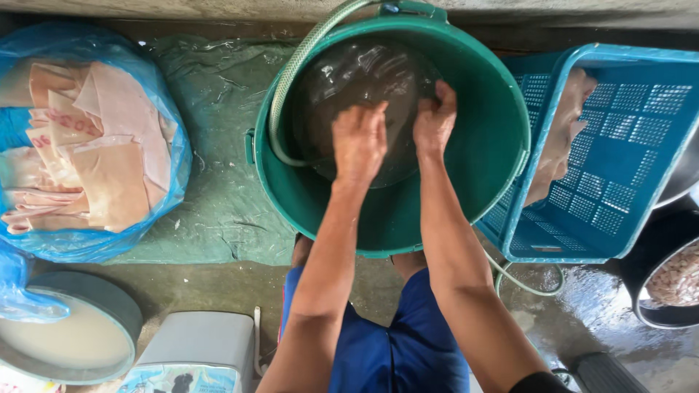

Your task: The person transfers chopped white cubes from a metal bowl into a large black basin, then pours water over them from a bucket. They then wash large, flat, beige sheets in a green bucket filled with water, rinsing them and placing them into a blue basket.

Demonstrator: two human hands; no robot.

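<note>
Both my hands reach down into a big green bucket (pixel 480 145) with water in its bottom. My left hand (pixel 360 140) and my right hand (pixel 435 118) are side by side at the water's surface, fingers curled, pressing or gripping something dark under the water; what it is I cannot make out. A pale green hose (pixel 290 73) curves over the bucket's left rim into the water.
A blue plastic bag (pixel 171 131) of pale pink flat pieces sits at the left on a green sheet (pixel 218 196). A blue perforated crate (pixel 626 145) with a pale piece leans at the right. A round grey tub (pixel 80 342), a white box (pixel 196 342) and a dark pot (pixel 655 291) stand on the wet floor.
</note>
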